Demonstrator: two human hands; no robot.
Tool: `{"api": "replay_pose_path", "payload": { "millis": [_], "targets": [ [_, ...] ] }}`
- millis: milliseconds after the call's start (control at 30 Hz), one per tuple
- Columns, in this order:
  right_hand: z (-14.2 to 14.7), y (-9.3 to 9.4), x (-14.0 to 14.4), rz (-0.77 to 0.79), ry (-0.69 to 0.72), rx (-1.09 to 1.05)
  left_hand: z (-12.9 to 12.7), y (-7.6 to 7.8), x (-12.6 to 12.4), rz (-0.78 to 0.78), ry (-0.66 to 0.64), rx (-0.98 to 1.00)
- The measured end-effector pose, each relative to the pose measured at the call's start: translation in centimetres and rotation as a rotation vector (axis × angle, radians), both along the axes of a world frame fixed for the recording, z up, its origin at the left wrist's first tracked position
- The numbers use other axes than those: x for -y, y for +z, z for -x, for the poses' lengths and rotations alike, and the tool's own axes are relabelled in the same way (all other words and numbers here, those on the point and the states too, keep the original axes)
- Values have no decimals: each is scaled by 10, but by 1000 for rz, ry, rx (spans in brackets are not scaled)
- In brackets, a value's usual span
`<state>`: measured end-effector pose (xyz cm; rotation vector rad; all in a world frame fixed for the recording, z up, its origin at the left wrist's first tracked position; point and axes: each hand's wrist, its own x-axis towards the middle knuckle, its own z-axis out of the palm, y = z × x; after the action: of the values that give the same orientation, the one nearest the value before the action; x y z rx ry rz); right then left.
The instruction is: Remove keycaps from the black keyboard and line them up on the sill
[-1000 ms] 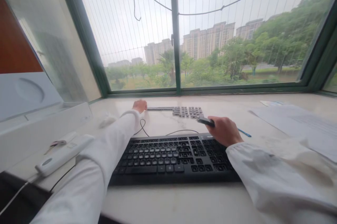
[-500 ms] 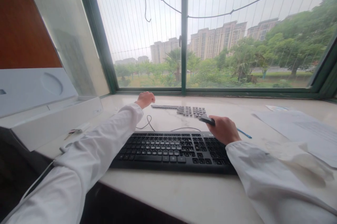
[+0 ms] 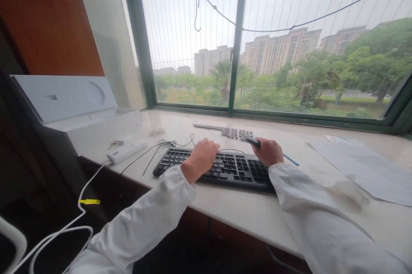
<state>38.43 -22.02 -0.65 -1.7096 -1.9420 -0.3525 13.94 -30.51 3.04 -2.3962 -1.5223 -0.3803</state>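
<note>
My left hand (image 3: pixel 202 156) rests fingers curled on the keys of the black plastic full-size keyboard (image 3: pixel 216 168), near edge of the pale marble-look desk (image 3: pixel 244 218); holding nothing. My right hand (image 3: pixel 268 152) is at the keyboard's far right corner, grip closed around one slim dark pen-like tool (image 3: pixel 252 141), tip pointing left and far. One thin blue pen (image 3: pixel 290 160) lies just right of that hand. Far of the keyboard: one flat grey strip with a block of loose-looking dark keycaps (image 3: pixel 236 133). Thin black cable (image 3: pixel 167 143) loops left of the keyboard. Further left: one white oblong plastic device (image 3: pixel 127 150) with a white cord, and one open white box (image 3: pixel 80 113). Right: white paper sheets (image 3: pixel 363 162), count unclear.
</note>
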Motion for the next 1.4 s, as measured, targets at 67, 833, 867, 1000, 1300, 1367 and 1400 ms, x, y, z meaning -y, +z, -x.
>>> {"api": "replay_pose_path", "payload": {
  "millis": [67,833,867,1000,1300,1367,1400],
  "targets": [
    [3,0,2,0,10,-9,-5,-22,24,-36,74,10],
    [45,17,22,-45,204,-1037,-15,-60,35,-53,137,320],
    [55,19,23,-7,253,-1201,-15,-60,34,-49,136,328],
    [98,25,23,116,445,-1615,-13,-60,31,-29,148,378],
    [134,3,13,221,459,-1886,-7,-62,24,35,176,464],
    [134,0,14,220,442,-1883,-7,-61,23,45,180,473],
    [135,-1,14,217,431,-1875,-7,-61,23,47,181,477]
  ]
}}
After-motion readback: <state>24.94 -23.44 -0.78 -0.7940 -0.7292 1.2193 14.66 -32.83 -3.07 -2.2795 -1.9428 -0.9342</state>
